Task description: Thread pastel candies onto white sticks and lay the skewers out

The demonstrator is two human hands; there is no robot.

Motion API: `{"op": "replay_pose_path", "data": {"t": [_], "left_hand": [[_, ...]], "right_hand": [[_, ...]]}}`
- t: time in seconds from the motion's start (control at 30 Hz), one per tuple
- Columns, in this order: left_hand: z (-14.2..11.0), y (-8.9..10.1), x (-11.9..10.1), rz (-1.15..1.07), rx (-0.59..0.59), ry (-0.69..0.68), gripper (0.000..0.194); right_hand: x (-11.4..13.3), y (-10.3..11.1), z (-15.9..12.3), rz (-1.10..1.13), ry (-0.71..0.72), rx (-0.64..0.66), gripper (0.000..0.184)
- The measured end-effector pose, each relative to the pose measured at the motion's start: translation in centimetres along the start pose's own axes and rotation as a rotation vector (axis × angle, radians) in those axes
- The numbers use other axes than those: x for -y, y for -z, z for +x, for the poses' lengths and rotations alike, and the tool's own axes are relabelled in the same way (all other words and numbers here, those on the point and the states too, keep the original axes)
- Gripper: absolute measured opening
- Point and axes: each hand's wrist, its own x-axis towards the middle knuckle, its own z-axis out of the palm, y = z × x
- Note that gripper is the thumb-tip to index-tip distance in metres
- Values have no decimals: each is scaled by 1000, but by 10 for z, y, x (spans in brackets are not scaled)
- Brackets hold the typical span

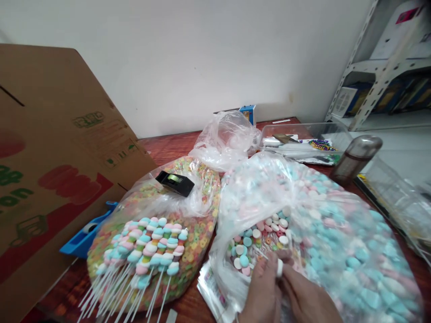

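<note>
My left hand (264,287) is closed in a pinch over the opening of a clear bag (232,242) of marshmallows. A thin pale line at its fingertips looks like a white stick (261,255), mostly hidden by the fingers. Beside it, my right hand (305,289) pinches a white marshmallow (279,268), and the two hands touch or nearly touch. Loose pink, white and blue marshmallows (244,260) lie in the opening with some small gummy rings. To the left, several marshmallow skewers (151,244) with white sticks rest on a bag of gummy rings (198,233).
A black tape dispenser (175,183) lies on the gummy bag. A blue dispenser (85,233) and a tall cardboard box (67,148) stand left. Behind are a crumpled plastic bag (229,139), a clear bin (303,134) and a bottle (355,159). Metal shelving (370,67) rises at right.
</note>
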Motion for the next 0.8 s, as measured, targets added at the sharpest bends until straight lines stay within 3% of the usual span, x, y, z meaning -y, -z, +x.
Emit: {"op": "replay_pose_path", "data": {"t": [0.1, 0.23, 0.3, 0.4, 0.5, 0.6, 0.7, 0.8], "left_hand": [[3, 12, -31, 218, -80, -105, 48], [14, 36, -65, 1036, -229, -441, 32], [22, 43, -70, 1424, -254, -573, 30], [33, 45, -70, 1717, -294, -568, 31], [36, 44, -71, 1707, -296, -589, 27], [28, 42, -76, 1522, -123, -665, 28], [15, 36, -76, 1355, 108, -705, 30], [8, 26, -70, 1256, 188, -682, 29]], "right_hand": [[10, -1, 33, -59, 120, -34, 30], [9, -7, 70, -95, 181, -102, 21], [8, -13, 83, -87, 201, -105, 31], [6, -17, 94, -54, 196, -104, 31], [2, -9, 93, 28, 180, -109, 27], [-1, 10, 79, 181, 149, -102, 25], [3, 28, 58, 626, -24, 32, 30], [12, 35, 42, 1003, -176, 151, 35]]}}
